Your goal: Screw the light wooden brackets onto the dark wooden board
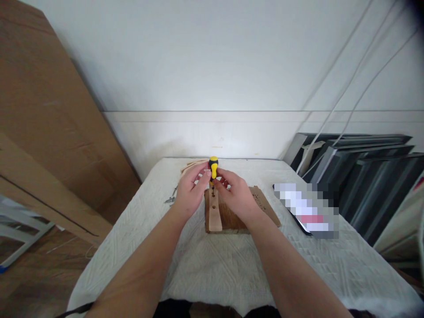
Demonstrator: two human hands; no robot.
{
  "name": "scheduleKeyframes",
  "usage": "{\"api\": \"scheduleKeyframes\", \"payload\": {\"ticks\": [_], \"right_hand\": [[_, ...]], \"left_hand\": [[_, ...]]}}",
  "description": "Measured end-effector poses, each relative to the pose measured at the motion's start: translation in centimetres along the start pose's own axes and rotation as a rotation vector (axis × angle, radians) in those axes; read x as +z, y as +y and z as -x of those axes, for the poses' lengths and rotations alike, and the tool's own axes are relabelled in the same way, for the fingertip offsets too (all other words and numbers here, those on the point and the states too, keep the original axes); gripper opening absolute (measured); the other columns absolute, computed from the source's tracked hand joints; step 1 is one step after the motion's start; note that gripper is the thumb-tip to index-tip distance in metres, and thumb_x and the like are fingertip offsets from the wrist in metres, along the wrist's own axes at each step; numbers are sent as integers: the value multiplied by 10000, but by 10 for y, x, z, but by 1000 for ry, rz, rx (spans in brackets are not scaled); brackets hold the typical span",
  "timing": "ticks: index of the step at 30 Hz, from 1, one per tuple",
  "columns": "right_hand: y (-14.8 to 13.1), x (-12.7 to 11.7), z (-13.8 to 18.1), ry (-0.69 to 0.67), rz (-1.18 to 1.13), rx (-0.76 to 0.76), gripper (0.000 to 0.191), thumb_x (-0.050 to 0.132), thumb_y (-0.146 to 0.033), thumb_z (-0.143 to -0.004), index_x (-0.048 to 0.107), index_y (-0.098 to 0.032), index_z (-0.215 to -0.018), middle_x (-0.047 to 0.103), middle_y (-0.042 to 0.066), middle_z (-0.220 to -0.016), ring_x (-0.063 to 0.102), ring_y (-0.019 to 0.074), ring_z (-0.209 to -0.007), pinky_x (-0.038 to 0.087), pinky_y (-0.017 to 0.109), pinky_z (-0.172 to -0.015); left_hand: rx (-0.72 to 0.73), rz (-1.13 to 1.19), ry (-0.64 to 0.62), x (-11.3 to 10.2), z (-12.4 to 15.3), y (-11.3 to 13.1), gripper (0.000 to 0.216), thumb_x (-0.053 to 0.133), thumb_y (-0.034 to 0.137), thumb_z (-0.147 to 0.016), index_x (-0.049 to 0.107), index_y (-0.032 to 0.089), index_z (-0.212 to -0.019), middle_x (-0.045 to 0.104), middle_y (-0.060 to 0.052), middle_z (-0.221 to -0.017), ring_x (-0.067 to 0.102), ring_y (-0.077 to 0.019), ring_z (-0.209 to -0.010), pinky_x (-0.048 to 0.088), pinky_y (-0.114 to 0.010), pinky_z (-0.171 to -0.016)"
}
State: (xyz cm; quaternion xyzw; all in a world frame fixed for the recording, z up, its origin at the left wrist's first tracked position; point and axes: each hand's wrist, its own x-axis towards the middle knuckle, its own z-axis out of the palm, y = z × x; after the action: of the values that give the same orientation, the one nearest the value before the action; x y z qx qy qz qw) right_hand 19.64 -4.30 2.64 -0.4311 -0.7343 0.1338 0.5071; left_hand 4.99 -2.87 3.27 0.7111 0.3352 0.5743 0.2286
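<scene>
Both hands meet at the yellow screwdriver [213, 167], left hand [189, 187] and right hand [234, 194] pinching its handle upright over the wooden strip [213, 217] with its holes, so a screw looks to be going in. Next it needs steady downward pressure and a straight turn. All this on a white cloth-covered table [212, 265], with cardboard [49, 123] leaning left and dark frames [364, 172] stacked right.

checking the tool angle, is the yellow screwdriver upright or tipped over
Upright: the screwdriver stands handle up, tip down on the wooden strip, with the left hand and right hand on either side of it.
</scene>
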Motion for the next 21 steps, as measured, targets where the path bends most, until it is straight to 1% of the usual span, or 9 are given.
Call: {"api": "scheduleKeyframes", "payload": {"ticks": [2, 4, 6, 8, 10, 12, 14, 17, 21], "right_hand": [[0, 1, 0, 24, -9, -31, 268, 513, -208, -839, 631, -184, -1078, 660, 91, -986, 582, 163, -737, 481, 326, -685], [-1, 1, 0, 32, -19, -49, 252, 519, -204, -832, 634, -187, -1055, 647, 90, -992, 584, 157, -739, 483, 314, -673], [-2, 2, 1, 27, -31, -10, 257, 547, -200, -808, 631, -187, -1050, 651, 79, -966, 578, 148, -712, 480, 301, -650], [-3, 2, 1, 16, -27, 58, 273, 595, -205, -770, 623, -185, -1040, 661, 65, -937, 569, 144, -686, 471, 291, -626], [-4, 3, 0, 12, -2, 111, 262, 633, -210, -736, 620, -181, -996, 667, 54, -900, 563, 144, -670, 458, 288, -614], [-4, 3, 0, 8, 31, 130, 206, 634, -207, -733, 621, -178, -936, 663, 43, -841, 559, 147, -660, 443, 290, -615], [-4, 2, 0, -15, 50, 126, 149, 610, -206, -756, 626, -181, -901, 653, 34, -790, 555, 151, -653, 430, 292, -618], [-6, -1, 0, -67, 75, 70, 139, 560, -186, -792, 634, -195, -909, 647, 30, -779, 554, 163, -685, 420, 296, -638], [-8, -3, 1, -118, 111, -43, 141, 513, -149, -810, 623, -186, -891, 628, 37, -769, 537, 181, -740, 420, 315, -681]], "left_hand": [[-28, 19, -15, 0, -1, 0, 295, 543, 317, -879, 628, 188, -1130, 667, -79, -1098, 625, -187, -936, 512, -297, -792], [-54, 30, -22, 0, -2, 2, 282, 567, 288, -857, 628, 174, -1108, 673, -79, -1068, 627, -174, -887, 515, -282, -751], [-63, 31, -17, 1, -3, 3, 257, 588, 260, -836, 631, 167, -1072, 677, -73, -1034, 624, -163, -861, 510, -267, -727], [-56, 27, -3, 2, -3, 4, 231, 604, 241, -820, 632, 171, -1039, 678, -63, -1005, 619, -149, -827, 502, -254, -706], [-50, 26, 14, 3, -2, 4, 219, 624, 234, -803, 627, 178, -1015, 674, -53, -985, 609, -136, -787, 493, -242, -675], [-49, 23, 32, 4, -1, 3, 242, 647, 237, -786, 615, 181, -1020, 664, -51, -978, 595, -128, -758, 483, -236, -650], [-45, 13, 35, 5, 0, 2, 313, 662, 250, -778, 597, 184, -1077, 656, -55, -979, 586, -131, -752, 480, -241, -646], [-11, -13, 7, 3, 1, 2, 341, 622, 298, -819, 594, 185, -1140, 657, -75, -1017, 601, -164, -839, 496, -272, -697], [54, -42, -66, 1, 1, 2, 244, 526, 313, -885, 653, 184, -1047, 650, -91, -1119, 582, -214, -1050, 500, -317, -825]]}}
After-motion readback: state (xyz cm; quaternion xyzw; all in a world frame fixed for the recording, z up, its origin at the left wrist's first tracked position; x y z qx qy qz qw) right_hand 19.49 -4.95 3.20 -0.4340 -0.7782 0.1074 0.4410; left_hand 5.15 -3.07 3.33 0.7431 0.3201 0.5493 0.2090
